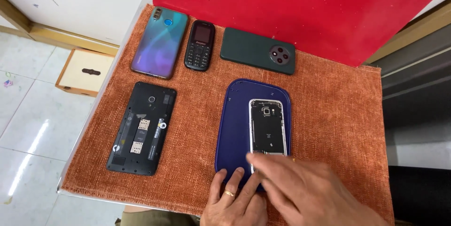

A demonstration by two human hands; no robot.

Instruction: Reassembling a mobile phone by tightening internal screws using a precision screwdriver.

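Looking down, we see our hands at the near edge of a dark blue, rounded-corner work mat (235,127) that lies on the orange woven cloth (329,113) covering the surface. On the mat rests a small opened smartphone with a silver frame and its back cover off (268,127), its circuit board and camera module exposed.

We judge this phone to be light and stiff but fragile: the bare internals should not be pressed, and the metal frame looks smooth enough to slip. The long side edges of the frame seem the safest place to take hold.

Our right hand (310,190) lies over the phone's near end with fingers stretched out and blurred, touching or just above it; it grips nothing that we can see. Our left hand (235,202), with a gold ring on one finger, lies flat and open with fingertips on the mat's near edge, just left of the phone.

Well apart to the left lies a black phone with its back removed (141,127). Along the far edge, by a red board (291,5), lie a blue-purple gradient smartphone (159,42), a small black keypad phone (199,45) and a dark green phone with a round camera cluster (258,50).
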